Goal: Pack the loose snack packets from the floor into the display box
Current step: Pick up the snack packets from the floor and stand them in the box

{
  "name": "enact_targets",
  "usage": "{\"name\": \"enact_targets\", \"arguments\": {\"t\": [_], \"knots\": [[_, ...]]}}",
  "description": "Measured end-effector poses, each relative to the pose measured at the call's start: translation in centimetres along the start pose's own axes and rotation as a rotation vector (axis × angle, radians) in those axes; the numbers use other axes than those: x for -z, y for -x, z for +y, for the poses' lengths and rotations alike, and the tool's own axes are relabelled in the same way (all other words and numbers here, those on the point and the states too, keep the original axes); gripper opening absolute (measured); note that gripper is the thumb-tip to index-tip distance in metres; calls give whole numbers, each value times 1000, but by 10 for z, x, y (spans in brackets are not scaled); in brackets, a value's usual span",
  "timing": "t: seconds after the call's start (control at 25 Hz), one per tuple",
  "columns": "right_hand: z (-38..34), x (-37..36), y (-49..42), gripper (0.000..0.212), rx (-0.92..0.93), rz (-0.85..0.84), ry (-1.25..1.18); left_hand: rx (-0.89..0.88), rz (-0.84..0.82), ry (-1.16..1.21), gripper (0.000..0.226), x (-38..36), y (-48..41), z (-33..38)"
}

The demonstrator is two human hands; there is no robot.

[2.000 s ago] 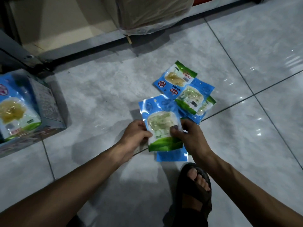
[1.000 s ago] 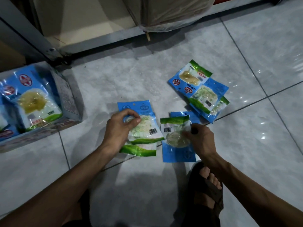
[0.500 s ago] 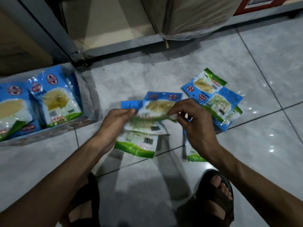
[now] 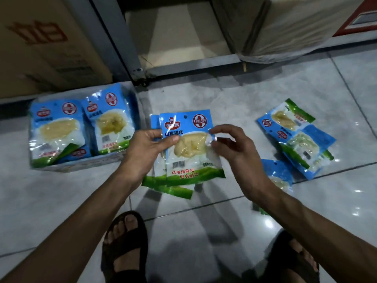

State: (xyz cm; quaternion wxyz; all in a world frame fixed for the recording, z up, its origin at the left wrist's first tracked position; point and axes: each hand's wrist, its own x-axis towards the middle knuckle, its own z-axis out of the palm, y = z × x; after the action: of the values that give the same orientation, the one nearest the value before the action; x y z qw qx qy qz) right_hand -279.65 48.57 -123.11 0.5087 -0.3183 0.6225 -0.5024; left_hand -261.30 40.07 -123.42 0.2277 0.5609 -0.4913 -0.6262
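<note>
Our left hand [image 4: 146, 152] grips the light, slippery packets [image 4: 189, 148] at their nine-o'clock edge, our right hand [image 4: 234, 154] seemingly pinching the three-o'clock edge.

A low blue cardboard display box [image 4: 85, 164] sits at the left on the pale tiled floor [image 4: 224, 99], with flat blue-and-green plastic snack packets [image 4: 59, 131] side by side inside it and a brown cardboard carton [image 4: 40, 43] behind it. Just right of the box, a fanned stack of packets [image 4: 189, 148] is held off the floor, the left hand [image 4: 144, 152] gripping its left edge and the right hand [image 4: 236, 152] pinching its right edge. Further right lies an overlapping pile of loose packets [image 4: 295, 137], with a single packet [image 4: 277, 174] nearer, partly under the right forearm.
</note>
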Motion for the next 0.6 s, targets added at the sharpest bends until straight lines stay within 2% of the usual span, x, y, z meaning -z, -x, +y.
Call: {"name": "enact_targets", "arguments": {"t": [0.12,0.24,0.4,0.6], "knots": [[-17,-39,-4,61,103,-119,288,-34,89,58,10,21,5,9],[-29,-71,-16,57,122,-228,453,-66,159,99,7,46,8,16],[-44,-105,-37,54,46,-355,368,-124,316,61,3,93,5,18],[-71,-144,-96,55,99,-299,190,-218,666,217,10,169,2,18]]}}
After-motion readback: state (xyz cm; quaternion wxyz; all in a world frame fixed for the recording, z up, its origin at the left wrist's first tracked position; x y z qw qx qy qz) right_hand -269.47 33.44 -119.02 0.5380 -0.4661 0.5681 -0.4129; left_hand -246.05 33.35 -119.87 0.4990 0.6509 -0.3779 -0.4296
